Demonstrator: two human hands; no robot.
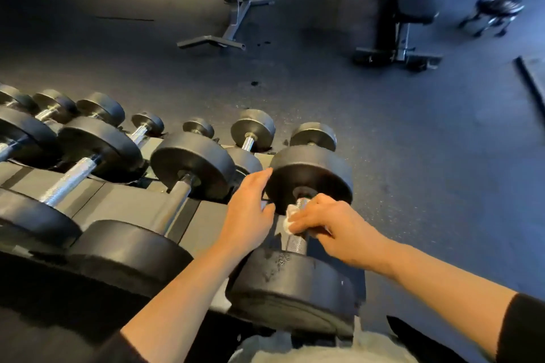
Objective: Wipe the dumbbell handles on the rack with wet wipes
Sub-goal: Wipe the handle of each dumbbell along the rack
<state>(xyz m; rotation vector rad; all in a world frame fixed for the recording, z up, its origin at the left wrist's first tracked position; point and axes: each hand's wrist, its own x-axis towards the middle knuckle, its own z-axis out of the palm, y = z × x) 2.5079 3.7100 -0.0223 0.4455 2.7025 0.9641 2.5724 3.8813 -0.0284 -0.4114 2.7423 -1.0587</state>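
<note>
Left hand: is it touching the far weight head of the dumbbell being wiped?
Touching. The head view shows the left hand with straight fingers resting against the rim of the far weight head, no gap visible.

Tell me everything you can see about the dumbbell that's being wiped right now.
The dumbbell lies at the right end of the rack, lengthwise away from the camera. It has two round black heads, rubbery-looking; the near one is scuffed with pale marks. Its metal handle looks knurled and shiny. The right hand grips the handle through a white wipe, covering its middle. The left hand lies with straight fingers against the far head's left edge.
</note>
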